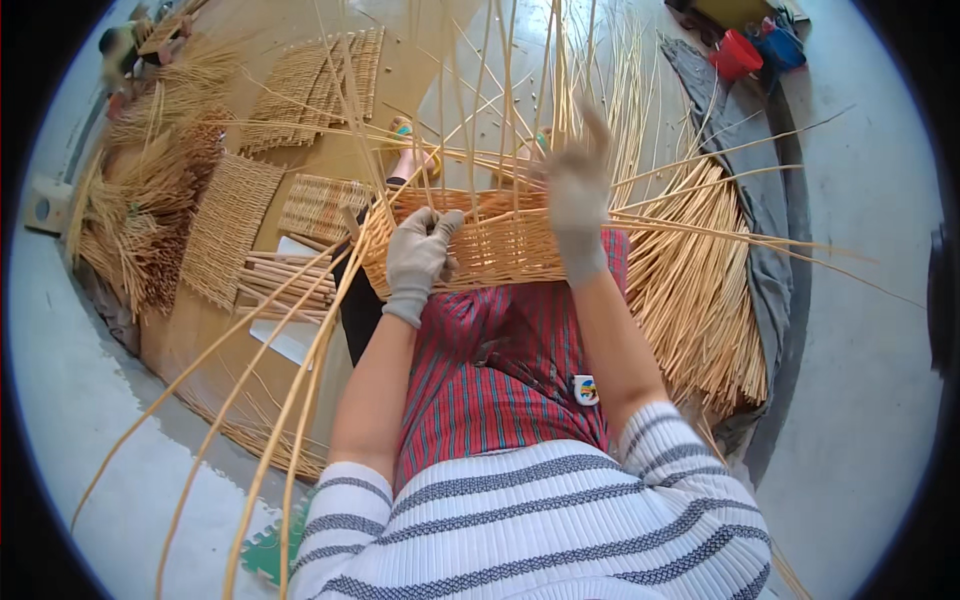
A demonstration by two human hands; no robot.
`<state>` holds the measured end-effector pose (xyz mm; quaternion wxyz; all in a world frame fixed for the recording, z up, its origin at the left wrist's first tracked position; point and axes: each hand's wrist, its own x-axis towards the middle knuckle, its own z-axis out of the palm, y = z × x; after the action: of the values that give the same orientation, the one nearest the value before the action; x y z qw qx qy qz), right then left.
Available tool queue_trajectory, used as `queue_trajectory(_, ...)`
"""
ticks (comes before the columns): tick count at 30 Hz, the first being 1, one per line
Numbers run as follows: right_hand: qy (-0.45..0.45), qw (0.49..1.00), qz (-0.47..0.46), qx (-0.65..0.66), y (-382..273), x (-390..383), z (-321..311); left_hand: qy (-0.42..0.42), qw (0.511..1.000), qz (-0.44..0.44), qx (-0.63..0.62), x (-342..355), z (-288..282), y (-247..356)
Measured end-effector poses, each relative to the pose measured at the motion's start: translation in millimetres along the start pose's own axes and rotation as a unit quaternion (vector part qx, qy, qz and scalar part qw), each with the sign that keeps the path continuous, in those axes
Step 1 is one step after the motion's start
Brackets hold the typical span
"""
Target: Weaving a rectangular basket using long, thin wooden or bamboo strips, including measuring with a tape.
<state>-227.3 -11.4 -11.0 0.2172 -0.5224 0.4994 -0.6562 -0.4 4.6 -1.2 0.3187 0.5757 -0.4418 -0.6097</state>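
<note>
A partly woven wicker basket (508,248) rests across my lap on a red striped apron (500,400), with long loose canes sticking up and out from its sides. My left hand (420,255), in a pale glove, is closed on the basket's near left side and rim, thumb at the upright canes. My right hand (577,195), also gloved, is raised at the basket's right end among the canes; its fingers are smeared by motion, so I cannot tell what, if anything, they hold.
Woven mats (225,230), straw bundles (150,220) and short sticks (285,280) lie at left. At right are a cane pile (700,310) on dark cloth (775,280), a red bucket (736,55) and a blue bucket (785,45). A person (125,50) is at the upper left.
</note>
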Motion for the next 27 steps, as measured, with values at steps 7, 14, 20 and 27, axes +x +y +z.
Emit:
queue_trajectory(7, -0.257, 0.878, -0.003, -0.404, -143, -231, -134, 0.157, 0.947, 0.273, 0.059, -17, 14, -22)
queue_trajectory(14, -0.159, 0.940, 0.081, -0.289, -122, -222, -134, -0.269, 0.948, -0.136, -0.105, -132, 66, -90)
queue_trajectory(20, -0.278, 0.936, 0.019, -0.214, -126, -191, -76, -0.317, 0.939, -0.043, -0.129, -130, 38, -76)
queue_trajectory(27, -0.255, 0.919, 0.294, -0.064, -70, -215, -24, -0.113, 0.943, 0.127, -0.286, -76, -73, -13)
